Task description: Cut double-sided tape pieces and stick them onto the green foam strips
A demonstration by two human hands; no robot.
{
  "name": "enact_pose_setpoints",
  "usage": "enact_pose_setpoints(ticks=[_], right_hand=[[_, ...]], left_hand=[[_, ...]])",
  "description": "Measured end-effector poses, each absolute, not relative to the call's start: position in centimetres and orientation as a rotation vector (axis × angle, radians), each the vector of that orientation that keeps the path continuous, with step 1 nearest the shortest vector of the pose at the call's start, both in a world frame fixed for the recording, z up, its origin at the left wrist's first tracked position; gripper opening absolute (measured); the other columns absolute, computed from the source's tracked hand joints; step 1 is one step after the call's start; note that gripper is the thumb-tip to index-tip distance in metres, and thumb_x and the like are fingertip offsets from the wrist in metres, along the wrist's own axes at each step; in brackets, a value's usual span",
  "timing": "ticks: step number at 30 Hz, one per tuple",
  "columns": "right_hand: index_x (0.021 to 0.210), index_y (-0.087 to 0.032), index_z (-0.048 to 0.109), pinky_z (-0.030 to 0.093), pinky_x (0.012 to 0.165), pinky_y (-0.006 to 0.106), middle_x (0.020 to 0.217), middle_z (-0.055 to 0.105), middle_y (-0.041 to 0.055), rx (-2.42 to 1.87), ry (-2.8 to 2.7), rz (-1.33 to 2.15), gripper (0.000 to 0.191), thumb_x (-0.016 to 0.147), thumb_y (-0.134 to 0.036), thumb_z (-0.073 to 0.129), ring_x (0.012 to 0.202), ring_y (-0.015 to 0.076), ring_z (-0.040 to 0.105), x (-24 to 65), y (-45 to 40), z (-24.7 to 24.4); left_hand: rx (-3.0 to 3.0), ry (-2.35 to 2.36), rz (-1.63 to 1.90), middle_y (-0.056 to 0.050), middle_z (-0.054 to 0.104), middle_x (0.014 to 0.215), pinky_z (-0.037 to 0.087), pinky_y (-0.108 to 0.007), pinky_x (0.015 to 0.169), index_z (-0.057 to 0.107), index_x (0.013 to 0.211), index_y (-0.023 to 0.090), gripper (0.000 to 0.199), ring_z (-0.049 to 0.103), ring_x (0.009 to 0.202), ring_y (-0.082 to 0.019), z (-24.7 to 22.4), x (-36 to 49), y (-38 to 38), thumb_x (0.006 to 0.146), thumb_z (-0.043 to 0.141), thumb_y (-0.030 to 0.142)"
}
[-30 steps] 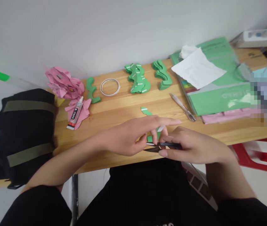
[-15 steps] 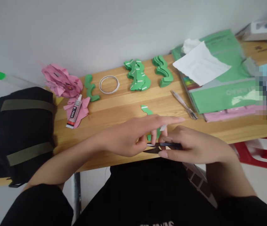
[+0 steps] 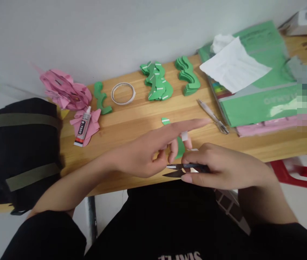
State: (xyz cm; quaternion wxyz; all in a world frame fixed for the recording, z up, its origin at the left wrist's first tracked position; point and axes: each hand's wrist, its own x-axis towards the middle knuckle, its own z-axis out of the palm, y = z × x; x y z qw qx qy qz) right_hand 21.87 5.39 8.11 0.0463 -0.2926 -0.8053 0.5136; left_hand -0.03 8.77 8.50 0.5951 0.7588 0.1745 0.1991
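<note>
My right hand [image 3: 218,166] holds a pair of thread snips [image 3: 175,170], their dark blades apart and pointing left below my left hand. My left hand [image 3: 153,150] hovers palm down, its index finger stretched out to the right and the other fingers loosely bent. A small white bit of tape [image 3: 184,135] hangs at the underside of that index finger. Beneath the hand lies a wavy green piece [image 3: 180,148], mostly covered, with a white strip on its far end. Another whitish bit shows beside my right index finger, too small to make out.
Along the back lie pink pieces [image 3: 66,88], green wavy pieces [image 3: 103,101], a tape roll [image 3: 112,94] and green stacks [image 3: 156,85], [image 3: 187,77]. A glue tube [image 3: 83,128] sits left; a pen [image 3: 213,116] and green packet [image 3: 253,108] right. A black bag [image 3: 26,151] stands at the left end.
The view has shifted slightly. The tape bit under my left index finger shows more plainly, and that hand covers more of the green piece's middle. My right hand still grips the snips.
</note>
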Motion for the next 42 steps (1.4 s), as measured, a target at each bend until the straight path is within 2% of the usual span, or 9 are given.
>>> enact_pose_setpoints(ticks=[2,7,13,22,32,34,37,39,42], right_hand=[[0.072,-0.015,0.057,0.027,0.046,0.022,0.052,0.041,-0.0066,-0.912,-2.446,1.576,0.033,0.095,-0.039,0.052,0.044,0.0065,0.037,22.0,5.4,8.2],[0.076,-0.015,0.058,0.029,0.047,0.021,0.052,0.042,-0.007,-0.906,-2.41,1.587,0.03,0.096,-0.038,0.051,0.044,0.0061,0.038,22.3,5.4,8.3],[0.077,-0.017,0.06,0.031,0.049,0.022,0.055,0.047,-0.0054,-0.898,-2.428,1.525,0.026,0.095,-0.035,0.053,0.047,0.0079,0.043,22.4,5.3,8.3],[0.087,-0.016,0.065,0.039,0.054,0.024,0.069,0.063,0.0003,-0.852,-2.397,1.489,0.02,0.093,-0.033,0.055,0.058,0.0118,0.055,22.6,5.1,8.0],[0.097,-0.015,0.069,0.048,0.073,0.026,0.091,0.072,0.0044,-0.668,-2.361,1.451,0.016,0.093,-0.026,0.058,0.082,0.0155,0.066,21.9,5.4,8.0],[0.097,-0.015,0.069,0.047,0.071,0.026,0.088,0.071,0.0045,-0.673,-2.39,1.43,0.016,0.092,-0.026,0.059,0.079,0.0156,0.065,21.9,5.4,8.0],[0.088,-0.014,0.069,0.041,0.058,0.025,0.072,0.067,0.0022,-0.779,-2.477,1.484,0.022,0.094,-0.032,0.057,0.061,0.0128,0.06,22.1,5.3,8.0],[0.078,-0.015,0.066,0.035,0.051,0.025,0.06,0.06,-0.0006,-0.849,-2.512,1.538,0.03,0.095,-0.037,0.054,0.05,0.0105,0.052,22.2,5.3,8.0],[0.075,-0.016,0.063,0.031,0.05,0.024,0.055,0.054,-0.0026,-0.879,-2.5,1.556,0.031,0.094,-0.038,0.055,0.047,0.009,0.047,22.4,5.3,8.1]], left_hand=[[1.778,0.391,0.486,0.0,0.06,0.112,0.052,-0.023,0.064,0.035,0.144,0.041,0.076,0.061,0.071,-0.009,8.5,-0.2,8.9,0.079,0.051,0.005],[1.783,0.438,0.492,-0.005,0.06,0.118,0.056,-0.029,0.077,0.034,0.144,0.036,0.071,0.068,0.085,-0.015,8.9,-1.0,8.7,0.083,0.05,0.004],[1.848,0.308,0.406,-0.004,0.054,0.12,0.054,-0.029,0.091,0.023,0.149,0.035,0.085,0.066,0.094,-0.013,9.2,-1.0,8.4,0.077,0.04,-0.006],[1.947,0.362,0.301,-0.003,0.056,0.121,0.052,-0.025,0.086,0.02,0.151,0.031,0.085,0.062,0.093,-0.012,9.2,-0.5,8.1,0.076,0.036,-0.007],[1.901,0.375,0.236,-0.003,0.051,0.11,0.05,-0.021,0.074,0.011,0.153,0.032,0.082,0.054,0.073,-0.007,9.0,0.2,7.7,0.082,0.036,-0.002],[1.88,0.379,0.243,-0.001,0.052,0.107,0.049,-0.02,0.07,0.011,0.153,0.034,0.084,0.051,0.068,-0.006,9.2,0.2,7.7,0.082,0.037,-0.001],[1.81,0.42,0.294,0.0,0.053,0.108,0.047,-0.018,0.065,0.012,0.152,0.039,0.087,0.047,0.064,-0.005,9.5,0.0,7.7,0.08,0.039,-0.001],[1.776,0.465,0.355,0.0,0.054,0.113,0.047,-0.019,0.066,0.013,0.151,0.041,0.089,0.05,0.067,-0.005,9.6,-0.1,7.9,0.079,0.039,-0.002],[1.766,0.414,0.42,-0.001,0.054,0.123,0.051,-0.023,0.075,0.015,0.151,0.042,0.092,0.061,0.08,-0.008,9.4,-0.2,8.1,0.076,0.04,-0.004]])
